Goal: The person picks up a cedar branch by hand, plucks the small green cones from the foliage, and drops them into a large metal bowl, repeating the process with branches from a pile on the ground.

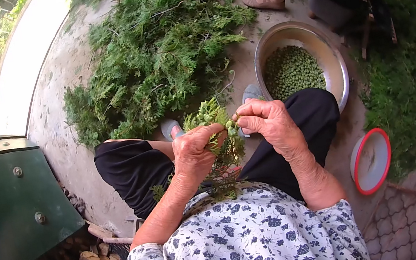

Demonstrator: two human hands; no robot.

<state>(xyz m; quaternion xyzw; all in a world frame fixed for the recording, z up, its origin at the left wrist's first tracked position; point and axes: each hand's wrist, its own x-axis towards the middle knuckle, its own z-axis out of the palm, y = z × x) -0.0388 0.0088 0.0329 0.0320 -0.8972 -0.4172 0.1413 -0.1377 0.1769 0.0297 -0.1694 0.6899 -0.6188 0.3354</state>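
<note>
The left hand point(194, 154) is closed around a leafy green twig point(208, 112), maybe to keep it steady over the lap. The right hand point(273, 123) pinches the twig's right edge, thumb and finger nearly touching; I can't tell if a little ball is between them.

On the left is a green box point(6, 202). Next comes a big leafy pile point(156, 55) on the far side. The big metal bowl point(333, 60) of green balls point(292, 71) sits close, maybe for easy reach, but the right knee point(315, 105) pokes over its near edge. A red-rimmed bowl point(371, 162) leans at near right.
</note>
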